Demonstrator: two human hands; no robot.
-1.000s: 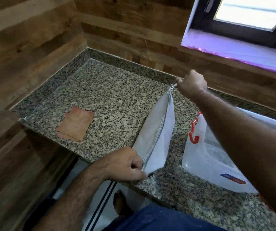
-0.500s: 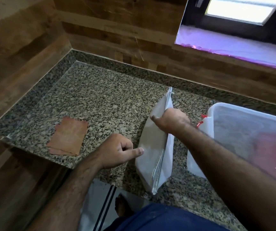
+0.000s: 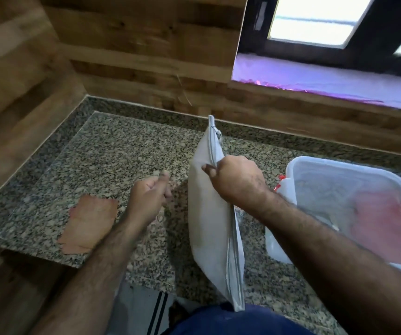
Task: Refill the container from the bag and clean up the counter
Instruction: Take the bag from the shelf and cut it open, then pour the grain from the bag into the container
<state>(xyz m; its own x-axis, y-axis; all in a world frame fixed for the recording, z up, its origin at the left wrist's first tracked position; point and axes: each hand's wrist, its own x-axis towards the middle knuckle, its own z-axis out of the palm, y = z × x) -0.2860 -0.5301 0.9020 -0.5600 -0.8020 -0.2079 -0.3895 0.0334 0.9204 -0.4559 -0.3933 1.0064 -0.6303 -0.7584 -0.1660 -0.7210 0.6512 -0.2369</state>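
A grey zip bag (image 3: 210, 213) stands on edge on the speckled granite counter (image 3: 112, 153), its zipper running along the top. My right hand (image 3: 235, 180) grips the bag's upper edge about midway along the zipper. My left hand (image 3: 150, 195) hovers just left of the bag, fingers curled, thumb out, holding nothing. To the right sits a translucent white plastic container (image 3: 294, 170) with red latches, open at the top; something pink shows through inside it. My right forearm crosses its near corner.
A flat orange-brown cloth (image 3: 88, 223) lies near the counter's front left edge. Wood-panelled walls close the left and back sides. A window sill with a purple covering (image 3: 315, 78) runs above the back right. The counter's front edge is close to my body.
My right hand let go of the zipper pull at the far end and slid down to grip the bag's middle. My left hand released the bag's near end and drew off to the left.
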